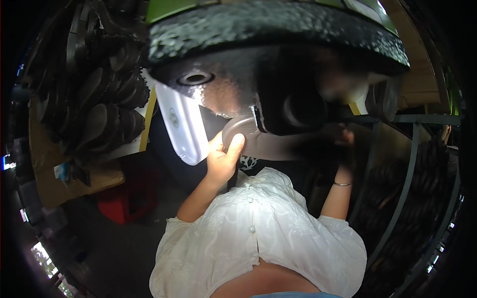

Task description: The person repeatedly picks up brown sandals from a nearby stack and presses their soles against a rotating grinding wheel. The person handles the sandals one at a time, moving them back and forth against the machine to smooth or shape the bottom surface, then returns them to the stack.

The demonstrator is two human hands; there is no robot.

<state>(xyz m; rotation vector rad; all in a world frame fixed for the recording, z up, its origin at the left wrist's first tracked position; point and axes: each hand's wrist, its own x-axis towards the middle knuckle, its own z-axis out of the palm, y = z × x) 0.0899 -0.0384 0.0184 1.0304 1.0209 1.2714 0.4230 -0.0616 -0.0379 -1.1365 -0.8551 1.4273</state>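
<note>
the left hand [223, 158] held the rounded end of a grey-brown sole [271, 145], thumb on the near face and fingers behind it. the sole lay sideways below the dark underside of a machine [278, 52], in front of the person's white shirt [256, 233]. its far end ran into shadow toward the right hand [346, 139], which was raised beside it, a thin bracelet [343, 184] on the wrist; that hand was dim and partly hidden, so whether it gripped cannot be told. a white lamp [183, 124] hung just beside the left hand. to the left were piled dark soles [102, 114] and a red stool [120, 201]; to the right, a metal rack [413, 164].
</note>
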